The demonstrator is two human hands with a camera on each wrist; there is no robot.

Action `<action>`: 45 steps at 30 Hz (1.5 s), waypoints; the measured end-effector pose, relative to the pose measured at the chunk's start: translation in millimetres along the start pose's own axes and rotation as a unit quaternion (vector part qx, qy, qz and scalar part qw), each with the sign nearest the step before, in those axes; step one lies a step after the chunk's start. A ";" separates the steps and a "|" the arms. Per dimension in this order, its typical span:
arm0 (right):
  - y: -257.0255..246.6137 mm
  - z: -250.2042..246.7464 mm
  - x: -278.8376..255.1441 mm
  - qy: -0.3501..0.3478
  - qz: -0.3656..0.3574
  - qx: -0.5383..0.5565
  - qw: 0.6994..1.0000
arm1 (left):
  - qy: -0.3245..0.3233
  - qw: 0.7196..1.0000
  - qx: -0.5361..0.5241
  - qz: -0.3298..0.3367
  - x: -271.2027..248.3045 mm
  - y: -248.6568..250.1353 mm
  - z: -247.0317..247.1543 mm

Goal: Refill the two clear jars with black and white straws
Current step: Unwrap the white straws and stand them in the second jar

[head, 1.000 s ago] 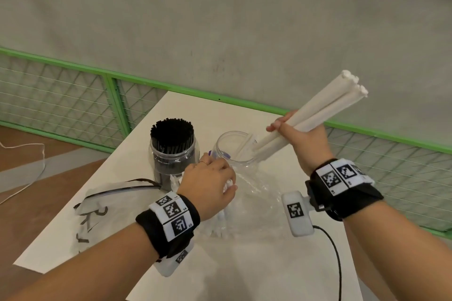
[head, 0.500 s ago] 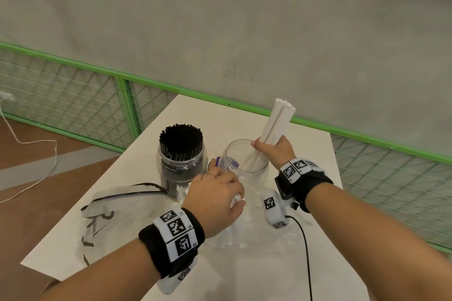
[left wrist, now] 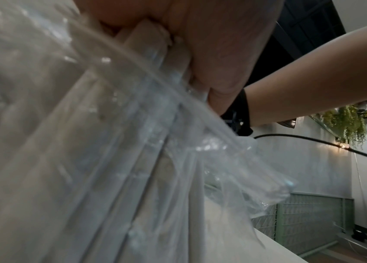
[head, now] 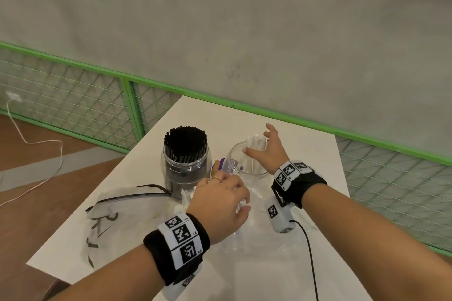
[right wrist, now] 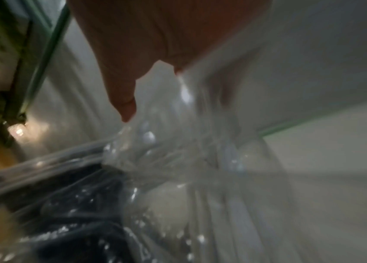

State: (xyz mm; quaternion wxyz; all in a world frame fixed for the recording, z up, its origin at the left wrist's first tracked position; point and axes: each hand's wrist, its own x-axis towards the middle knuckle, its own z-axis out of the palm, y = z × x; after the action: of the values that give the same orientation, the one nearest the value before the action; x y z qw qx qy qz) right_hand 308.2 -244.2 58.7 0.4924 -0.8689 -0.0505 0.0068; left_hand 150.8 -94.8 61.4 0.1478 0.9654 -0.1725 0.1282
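The left clear jar [head: 186, 168] is packed with black straws [head: 186, 138]. Beside it stands the right clear jar [head: 232, 166], with a small bundle of white straws [head: 254, 140] leaning inside it. My right hand [head: 263, 145] hovers over that jar's rim, fingers spread and holding nothing. My left hand [head: 231, 197] is nearer, gripping white straws [left wrist: 153, 41] through a clear plastic bag [head: 256, 239] on the table. The right wrist view is blurred and shows my thumb [right wrist: 126, 106] over the jar's rim [right wrist: 42, 163].
A flattened bag with black print [head: 122, 208] lies at the left on the white table [head: 305, 149]. A black cable [head: 310, 252] runs from my right wrist device. A green mesh fence [head: 132, 110] and a grey wall stand close behind the table.
My right hand swung the white straw bundle upright, lowered it into the right jar and let go, its fingers now spread. My left hand stayed gripping the bag.
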 end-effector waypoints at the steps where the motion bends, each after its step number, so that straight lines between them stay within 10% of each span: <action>1: -3.3 2.8 2.0 -0.015 -0.024 -0.040 0.999 | -0.001 1.000 0.000 -0.001 -0.2 -0.1 0.3; 7: -8.6 19.6 19.4 -0.074 -0.073 -0.267 0.958 | -0.052 0.999 0.002 -0.010 0.5 -0.2 -4.7; 23: -3.8 14.7 30.0 0.043 -0.093 -0.014 0.995 | -0.025 1.000 -0.010 -0.007 2.8 -3.3 -0.7; 30: 9.1 10.5 32.2 -0.041 -0.130 -0.156 0.978 | -0.050 0.999 -0.013 -0.011 3.7 -2.9 -3.4; 38: -19.2 -29.6 -14.6 -0.014 -0.152 -0.080 0.985 | -0.034 0.999 -0.015 -0.010 4.3 -6.0 -1.2; 45: -18.5 -61.1 -85.6 -0.188 -0.071 -0.037 0.979 | -0.045 0.999 -0.019 -0.022 8.3 -6.7 -6.0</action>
State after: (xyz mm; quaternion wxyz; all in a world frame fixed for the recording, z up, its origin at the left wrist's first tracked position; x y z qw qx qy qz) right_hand 225.3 -295.1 102.8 0.4405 -0.8641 -0.2037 0.1333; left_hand 159.6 -89.2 67.8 0.1614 0.9707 -0.1600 0.0779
